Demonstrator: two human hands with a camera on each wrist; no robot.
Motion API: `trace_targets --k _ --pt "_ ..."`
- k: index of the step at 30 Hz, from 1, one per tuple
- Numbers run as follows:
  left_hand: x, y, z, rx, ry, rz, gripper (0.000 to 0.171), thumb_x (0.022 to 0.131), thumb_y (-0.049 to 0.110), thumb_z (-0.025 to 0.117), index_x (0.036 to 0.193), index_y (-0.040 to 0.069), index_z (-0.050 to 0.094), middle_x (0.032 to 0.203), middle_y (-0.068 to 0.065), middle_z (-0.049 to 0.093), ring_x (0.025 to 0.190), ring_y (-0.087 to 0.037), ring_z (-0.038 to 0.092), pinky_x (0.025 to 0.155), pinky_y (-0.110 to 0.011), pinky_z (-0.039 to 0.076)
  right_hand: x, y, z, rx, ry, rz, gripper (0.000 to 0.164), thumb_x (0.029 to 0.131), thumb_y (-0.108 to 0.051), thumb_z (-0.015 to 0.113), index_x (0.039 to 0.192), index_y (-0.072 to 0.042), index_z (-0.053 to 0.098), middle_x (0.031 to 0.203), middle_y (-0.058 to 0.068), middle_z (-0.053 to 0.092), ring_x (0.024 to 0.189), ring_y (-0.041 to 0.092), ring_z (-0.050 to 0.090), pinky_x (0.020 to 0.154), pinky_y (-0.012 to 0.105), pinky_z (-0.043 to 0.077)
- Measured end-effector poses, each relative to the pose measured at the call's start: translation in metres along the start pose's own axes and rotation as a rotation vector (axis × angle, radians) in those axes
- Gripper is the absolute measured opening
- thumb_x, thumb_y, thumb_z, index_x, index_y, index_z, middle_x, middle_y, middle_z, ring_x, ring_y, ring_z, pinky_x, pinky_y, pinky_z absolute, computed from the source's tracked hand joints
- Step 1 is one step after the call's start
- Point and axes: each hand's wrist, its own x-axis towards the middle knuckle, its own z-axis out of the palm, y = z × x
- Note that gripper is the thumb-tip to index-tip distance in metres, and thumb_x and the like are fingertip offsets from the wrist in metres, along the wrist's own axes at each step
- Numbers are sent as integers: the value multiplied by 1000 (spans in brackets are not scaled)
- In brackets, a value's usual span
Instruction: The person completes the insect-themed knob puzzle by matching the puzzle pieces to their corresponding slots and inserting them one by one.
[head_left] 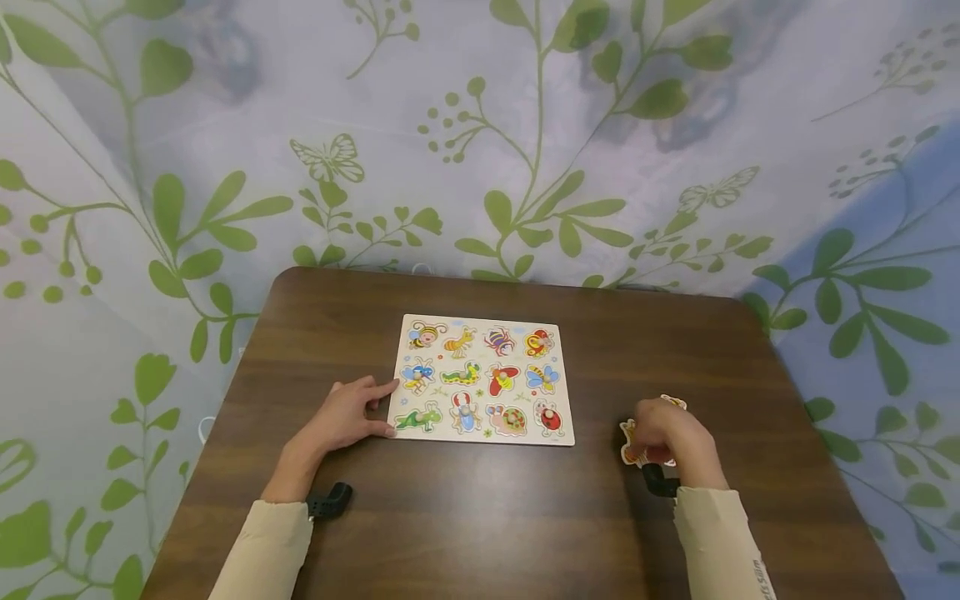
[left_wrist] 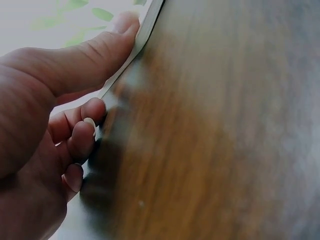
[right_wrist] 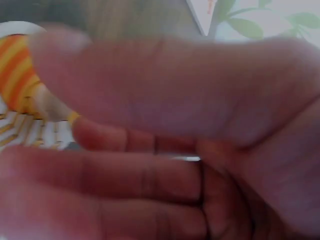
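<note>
A pale wooden peg-puzzle board (head_left: 480,442) printed with colourful insects lies on the table. Several insects in its lower two rows carry small round knobs. My left hand (head_left: 348,414) rests at the board's left side, forefinger at the left edge and thumb at the near corner. In the left wrist view, the thumb (left_wrist: 95,57) lies along the board's edge. At the right, my right hand (head_left: 670,429) is over loose insect pieces (head_left: 628,443), partly hiding them. The right wrist view has an orange-and-yellow striped piece (right_wrist: 15,70) with a knob beside the thumb tip.
The brown wooden table (head_left: 480,517) stands against a curtain (head_left: 405,192) patterned with green leaves. Black wrist-camera mounts (head_left: 330,500) project from both wrists.
</note>
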Motion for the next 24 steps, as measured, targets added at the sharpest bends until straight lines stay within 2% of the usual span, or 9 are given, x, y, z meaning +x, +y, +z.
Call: trace_targets --k 6,9,12,15,18,21,24 --pt "-1 -2 -4 -10 16 -10 84 68 46 84 142 22 52 78 2 44 62 -11 34 73 -36 19 6 -6 5 -10 54 -104 12 76 -2 68 64 -6 67 58 4 59 49 12 52 46 22 40" --pt "-1 -3 -4 -9 11 -8 84 69 47 84 142 22 52 78 2 44 62 -10 35 73 -35 19 14 -7 5 -65 119 -150 17 76 -3 65 60 -8 65 55 3 58 49 13 51 47 24 39" --pt "-1 -3 -3 -7 6 -4 84 69 47 84 142 22 52 77 2 44 62 -10 35 73 -35 19 22 -12 0 -98 220 -182 22 77 -8 63 55 -10 63 50 0 55 48 15 49 48 27 37" --pt "-1 -3 -2 -4 6 -5 84 68 47 84 142 23 52 77 3 43 62 -10 34 73 -36 19 29 -23 -5 -49 295 -197 27 84 -17 63 58 -10 65 51 -1 57 49 15 53 50 30 39" --pt "-1 -3 0 1 6 3 83 69 47 84 142 23 52 78 3 44 62 -11 34 72 -35 18 36 -39 -9 26 328 -187 26 89 -27 65 70 -10 70 57 0 62 51 14 57 51 30 42" --pt "0 -3 1 6 -1 0 83 69 48 83 142 24 51 78 3 44 62 -10 35 72 -35 19 43 -56 -11 73 371 -181 26 91 -31 65 81 -8 72 63 1 64 53 14 59 52 30 43" --pt "1 -2 2 11 -2 -1 84 70 48 83 143 24 50 79 3 44 63 -10 35 72 -35 19 49 -72 -11 95 422 -185 25 90 -31 67 85 -7 71 66 3 64 55 15 58 51 29 43"
